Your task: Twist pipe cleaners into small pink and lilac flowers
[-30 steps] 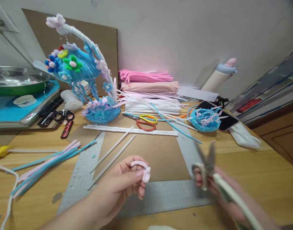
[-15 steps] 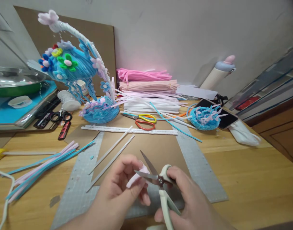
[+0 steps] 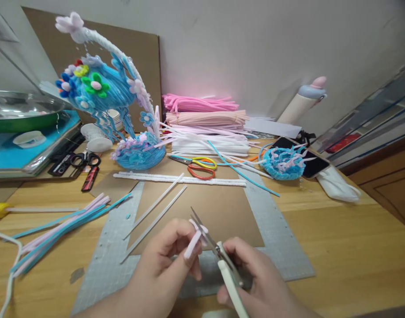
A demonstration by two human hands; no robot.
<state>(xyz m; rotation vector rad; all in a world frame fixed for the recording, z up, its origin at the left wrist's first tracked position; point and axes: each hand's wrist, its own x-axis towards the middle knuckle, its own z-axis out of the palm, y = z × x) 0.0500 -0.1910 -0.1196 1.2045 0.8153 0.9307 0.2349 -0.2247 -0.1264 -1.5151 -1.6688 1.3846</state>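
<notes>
Pale pink fuzzy piece (image 3: 193, 245) is pinched in L hand (image 3: 164, 265), thumb vs fingers, rest loosely curled; R hand (image 3: 258, 271) wraps white-handled scissors (image 3: 229, 281), blades almost tgthr at the piece. Cardboard (image 3: 229, 207) & gray mat (image 3: 285, 254) lie below. Black case (image 3: 61, 164) well fwd/left of L hand has pale markings, too small to read.

A white bottle (image 3: 300, 104) with a blue-gray cap and pink top is seen near a pale wall (image 3: 238, 44), while a dark-screened phone (image 3: 311, 166) lies on a wooden tabletop (image 3: 341, 238) beside a soft white packet (image 3: 338, 184). At far left, a green bowl (image 3: 24, 124) with a shiny rim and a small white dish (image 3: 29, 139) rest on a blue surface (image 3: 7, 154); a brown cardboard sheet (image 3: 143, 57) leans upright behind.
</notes>
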